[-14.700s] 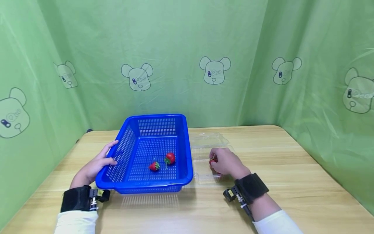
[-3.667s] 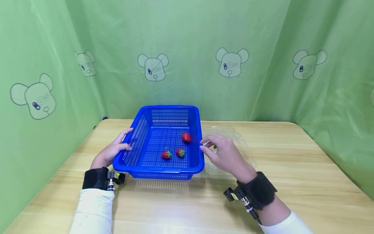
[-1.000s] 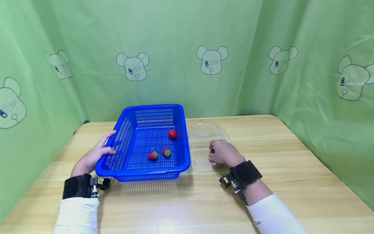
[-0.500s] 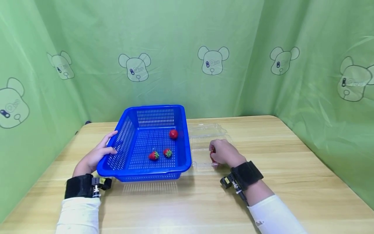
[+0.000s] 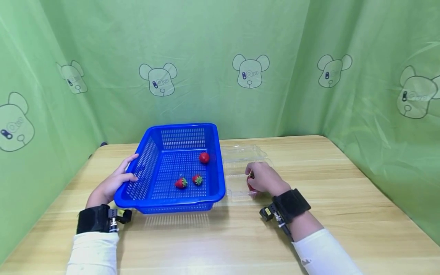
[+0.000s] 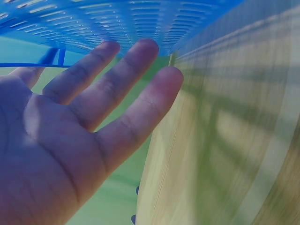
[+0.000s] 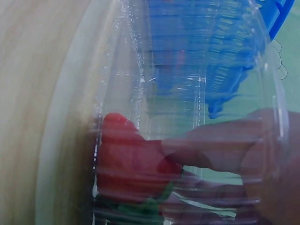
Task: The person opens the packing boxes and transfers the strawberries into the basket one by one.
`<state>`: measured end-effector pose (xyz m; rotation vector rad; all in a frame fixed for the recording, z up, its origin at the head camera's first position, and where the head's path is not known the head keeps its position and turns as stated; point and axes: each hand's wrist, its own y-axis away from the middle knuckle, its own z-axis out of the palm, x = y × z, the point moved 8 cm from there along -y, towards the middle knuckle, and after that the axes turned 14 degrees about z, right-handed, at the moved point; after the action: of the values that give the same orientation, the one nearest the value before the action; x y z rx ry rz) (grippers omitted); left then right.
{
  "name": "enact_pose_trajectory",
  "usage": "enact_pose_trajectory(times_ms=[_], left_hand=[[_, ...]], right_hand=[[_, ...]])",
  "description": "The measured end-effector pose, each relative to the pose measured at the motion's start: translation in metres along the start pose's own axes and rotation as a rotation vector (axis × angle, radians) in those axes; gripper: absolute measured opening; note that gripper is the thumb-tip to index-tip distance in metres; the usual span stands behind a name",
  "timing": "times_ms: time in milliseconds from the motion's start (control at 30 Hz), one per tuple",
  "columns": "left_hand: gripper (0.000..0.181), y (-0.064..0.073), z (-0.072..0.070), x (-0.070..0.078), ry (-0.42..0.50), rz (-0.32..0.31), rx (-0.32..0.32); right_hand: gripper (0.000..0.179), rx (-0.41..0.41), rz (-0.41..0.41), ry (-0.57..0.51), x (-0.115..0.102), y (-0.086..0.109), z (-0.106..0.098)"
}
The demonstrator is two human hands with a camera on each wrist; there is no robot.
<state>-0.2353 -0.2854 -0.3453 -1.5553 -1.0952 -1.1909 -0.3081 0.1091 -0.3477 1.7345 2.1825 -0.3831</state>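
Observation:
A blue plastic basket (image 5: 185, 202) sits left of centre in the head view, with three red strawberries inside, one strawberry (image 5: 204, 157) by its right wall. My left hand (image 5: 111, 185) holds its left rim, thumb over the edge; from the left wrist, the other fingers (image 6: 154, 103) stretch out below the slotted side. My right hand (image 5: 264, 178) reaches down into a clear plastic clamshell box (image 5: 237, 194) and pinches a strawberry (image 5: 250, 183). Through the clear wall in the right wrist view, that strawberry (image 7: 131, 164) shows green leaves at its lower end; my hand partly covers it.
The clamshell's open lid (image 5: 242, 152) lies behind its tray, close to the basket's right side. Everything stands on a wooden table (image 5: 220, 244) with green curtains (image 5: 203, 38) behind and at both sides.
Over the earlier frames a third strawberry came into the basket and my right hand went back to the clamshell. In the last second its fingers shift slightly on the strawberry; the left hand stays put.

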Motion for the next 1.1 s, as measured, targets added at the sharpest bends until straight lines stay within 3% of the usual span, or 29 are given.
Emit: enact_pose_trajectory(times_ms=[1100], left_hand=[[0.084,0.001,-0.001,0.0,0.039,0.009,0.01]], right_hand=[[0.02,0.018,-0.024,-0.072,-0.013,0.007,-0.016]])
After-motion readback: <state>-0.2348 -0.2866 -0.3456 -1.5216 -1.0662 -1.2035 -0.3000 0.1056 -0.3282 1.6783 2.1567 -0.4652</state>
